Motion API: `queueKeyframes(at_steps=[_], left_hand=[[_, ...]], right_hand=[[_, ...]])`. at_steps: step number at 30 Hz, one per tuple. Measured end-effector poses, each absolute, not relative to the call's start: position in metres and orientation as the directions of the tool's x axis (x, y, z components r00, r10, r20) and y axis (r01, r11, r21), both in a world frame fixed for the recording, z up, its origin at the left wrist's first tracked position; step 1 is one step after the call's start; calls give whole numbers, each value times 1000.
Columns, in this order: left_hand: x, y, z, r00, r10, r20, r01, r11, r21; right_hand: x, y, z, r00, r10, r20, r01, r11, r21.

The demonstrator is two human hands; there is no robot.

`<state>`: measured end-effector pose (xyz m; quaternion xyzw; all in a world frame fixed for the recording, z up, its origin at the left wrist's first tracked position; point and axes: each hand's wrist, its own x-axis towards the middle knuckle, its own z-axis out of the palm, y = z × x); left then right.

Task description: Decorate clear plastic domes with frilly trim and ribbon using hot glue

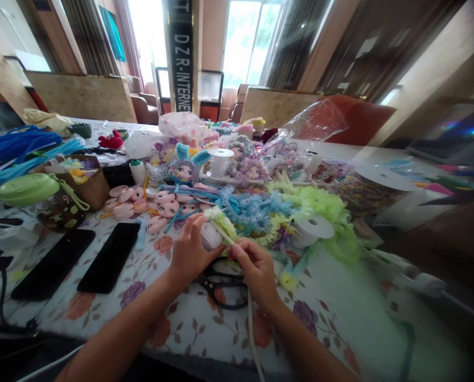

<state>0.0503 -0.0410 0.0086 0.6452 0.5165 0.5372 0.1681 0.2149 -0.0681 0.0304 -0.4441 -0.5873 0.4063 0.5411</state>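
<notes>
My left hand (191, 246) is wrapped round a pale, whitish rounded piece (210, 236) with light green frill at its top. Close on its right, my right hand (255, 262) pinches a cream-coloured cord (251, 323), which runs up across the pale piece and hangs down toward the table's front edge. Black-handled scissors (225, 302) lie on the flowered cloth just below both hands. Behind the hands are a blue ruffled strip (253, 209) and light green frilly fabric (326, 212). The fingertips of my left hand are partly hidden behind the piece.
Doll faces (166, 207) lie in a heap left of centre, near a doll head with blue ears (184, 171). Two black phones (108, 258) rest at the left. A white spool (312, 228) stands at the right, with clear plastic behind.
</notes>
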Motion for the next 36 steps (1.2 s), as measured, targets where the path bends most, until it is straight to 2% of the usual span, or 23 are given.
queueKeyframes(at_steps=[5,13,16,19,22,25,27,30,36], left_hand=[[49,-41,9,-83,840,536,432,-455,779],[47,-42,10,47,839,543,586,-463,665],[48,-42,11,41,834,550,553,-477,683],[49,-42,14,-27,845,534,454,-466,760],[51,-41,17,-95,898,430,377,-367,850],[50,-40,21,-124,951,285,348,-227,910],[50,-39,23,-134,963,234,320,-182,930],[50,-39,26,-123,968,217,225,-186,957],[54,-41,27,-67,995,74,-58,-78,995]], right_hand=[[216,-69,34,-22,967,254,104,255,-961],[215,-69,39,11,974,226,99,224,-969],[214,-70,39,21,974,225,117,221,-968],[213,-70,36,36,970,242,175,232,-957],[214,-70,31,34,926,377,307,349,-886],[215,-70,24,-20,815,580,457,523,-719],[216,-70,21,-89,747,659,533,595,-602],[216,-70,18,-126,699,704,609,614,-501],[216,-69,18,-76,743,665,667,533,-520]])
